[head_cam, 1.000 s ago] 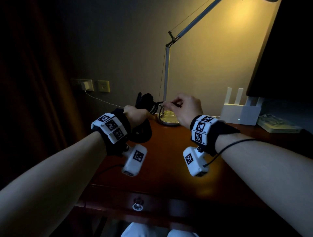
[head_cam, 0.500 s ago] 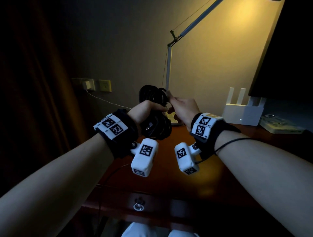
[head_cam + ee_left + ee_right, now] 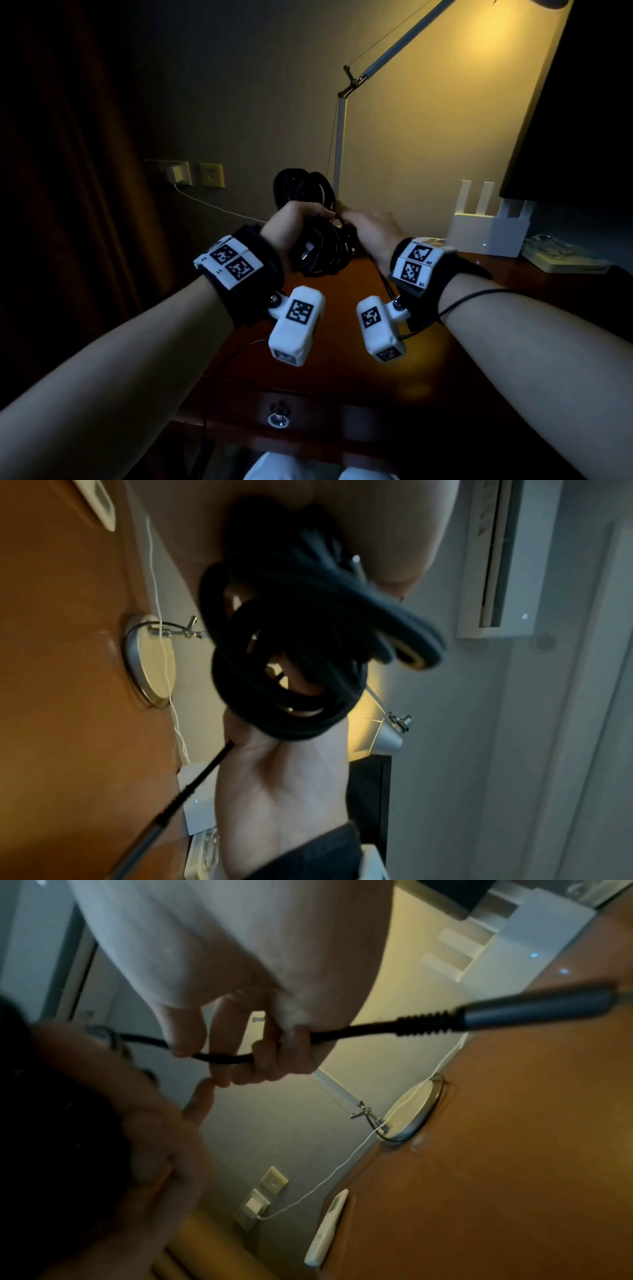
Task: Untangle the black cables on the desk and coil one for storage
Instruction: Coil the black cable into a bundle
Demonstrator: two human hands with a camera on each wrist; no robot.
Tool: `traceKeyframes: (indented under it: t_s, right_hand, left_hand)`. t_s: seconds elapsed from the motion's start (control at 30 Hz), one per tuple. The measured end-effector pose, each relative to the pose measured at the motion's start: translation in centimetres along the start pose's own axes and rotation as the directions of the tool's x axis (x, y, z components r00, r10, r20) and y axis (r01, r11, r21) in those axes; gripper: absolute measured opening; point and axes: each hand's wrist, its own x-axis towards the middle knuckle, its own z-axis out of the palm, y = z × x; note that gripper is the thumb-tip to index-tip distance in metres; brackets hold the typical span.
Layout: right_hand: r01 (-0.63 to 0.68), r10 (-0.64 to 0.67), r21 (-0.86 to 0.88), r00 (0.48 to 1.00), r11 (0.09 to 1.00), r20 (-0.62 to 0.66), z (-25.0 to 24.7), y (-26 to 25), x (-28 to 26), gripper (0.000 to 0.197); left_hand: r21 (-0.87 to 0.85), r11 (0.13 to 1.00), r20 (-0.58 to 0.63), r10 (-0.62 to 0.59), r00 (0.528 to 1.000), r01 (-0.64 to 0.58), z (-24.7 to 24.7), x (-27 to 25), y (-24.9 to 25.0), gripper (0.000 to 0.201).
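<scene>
A bundle of coiled black cable [image 3: 310, 192] is held up above the wooden desk [image 3: 342, 370]. My left hand [image 3: 301, 219] grips the bundle round its middle, loops sticking out above and below the fist. My right hand [image 3: 349, 219] touches it from the right and pinches a loose strand of the black cable [image 3: 222, 1057] between thumb and fingers. That strand ends in a plug with a ribbed sleeve [image 3: 514, 1012] that hangs free past the right palm. In the left wrist view the coil [image 3: 291, 642] fills the middle, with the right hand [image 3: 284, 777] behind it.
A desk lamp's round base [image 3: 339, 224] sits just behind the hands, its arm [image 3: 339, 144] rising up. A white router [image 3: 486, 229] and a flat device [image 3: 565, 260] are at the right. A white remote [image 3: 325, 1229] lies on the desk's left part. A white charger wire [image 3: 212, 205] runs from the wall socket [image 3: 176, 173].
The left hand has lifted the cable bundle off the desk. Both hands have risen and come together until they touch at the bundle.
</scene>
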Motion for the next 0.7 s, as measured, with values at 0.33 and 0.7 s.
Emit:
traceKeyframes:
  t_s: [0.33, 0.7]
  right_hand:
    - [-0.086, 0.089, -0.129, 0.996, 0.988, 0.019, -0.6, -0.6, -1.0, 0.052]
    - [0.011, 0.116, -0.375, 0.943, 0.927, 0.313, 1.0, -0.2, -1.6, 0.044]
  left_hand:
    - [0.003, 0.998, 0.086, 0.055, 0.995, -0.055, 0.1, -0.3, -0.2, 0.02]
    - [0.167, 0.985, -0.149, -0.028, 0.988, 0.053, -0.7, 1.1, 0.7, 0.04]
